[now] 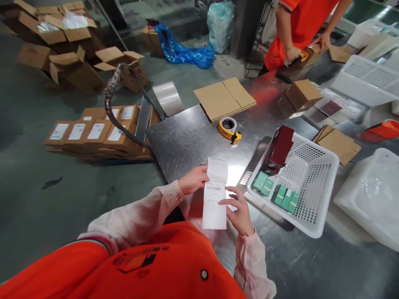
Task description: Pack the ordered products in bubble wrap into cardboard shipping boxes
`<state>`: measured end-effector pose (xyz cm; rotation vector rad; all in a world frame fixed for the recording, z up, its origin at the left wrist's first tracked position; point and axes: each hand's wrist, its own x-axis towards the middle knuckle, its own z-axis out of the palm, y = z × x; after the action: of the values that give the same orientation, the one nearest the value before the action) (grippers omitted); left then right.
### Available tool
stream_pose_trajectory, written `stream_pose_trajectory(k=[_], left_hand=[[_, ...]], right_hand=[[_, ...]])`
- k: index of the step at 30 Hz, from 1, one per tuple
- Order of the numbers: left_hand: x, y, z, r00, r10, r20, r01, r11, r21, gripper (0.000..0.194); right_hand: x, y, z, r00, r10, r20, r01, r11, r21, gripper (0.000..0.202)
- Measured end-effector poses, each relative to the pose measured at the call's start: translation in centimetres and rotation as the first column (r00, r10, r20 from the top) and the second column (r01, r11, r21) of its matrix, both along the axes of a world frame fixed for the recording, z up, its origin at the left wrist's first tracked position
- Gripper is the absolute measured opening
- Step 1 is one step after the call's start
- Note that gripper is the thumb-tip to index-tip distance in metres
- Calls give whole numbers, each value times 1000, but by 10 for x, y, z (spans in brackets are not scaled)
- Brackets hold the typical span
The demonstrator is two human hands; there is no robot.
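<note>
A long white printed paper slip with a barcode hangs in front of me over the table edge. My left hand is closed on its upper left side, fingers and thumb pinching the edge. At the slip's right side is my right hand, its fingers apart and stretched, one fingertip lying on the paper. To the right stands a white plastic basket. Inside it are dark red boxes and several small green boxes. Beyond the slip, a yellow tape dispenser rests on the metal table.
Flat cardboard lies at the table's far edge. A co-worker in orange handles a carton across the table. Labelled cartons are stacked at the left beside a curved handle. A white bin stands at the right.
</note>
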<state>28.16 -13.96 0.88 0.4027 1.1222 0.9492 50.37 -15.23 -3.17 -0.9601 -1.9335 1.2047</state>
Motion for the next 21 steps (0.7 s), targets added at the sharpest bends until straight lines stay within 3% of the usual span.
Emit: stream_pose_trajectory(k=[21], left_hand=[[2, -2, -3, 999, 34, 21, -34, 999, -3, 47]], right_hand=[[-4, -3, 1, 1000, -10, 0, 10, 1000, -20, 17]])
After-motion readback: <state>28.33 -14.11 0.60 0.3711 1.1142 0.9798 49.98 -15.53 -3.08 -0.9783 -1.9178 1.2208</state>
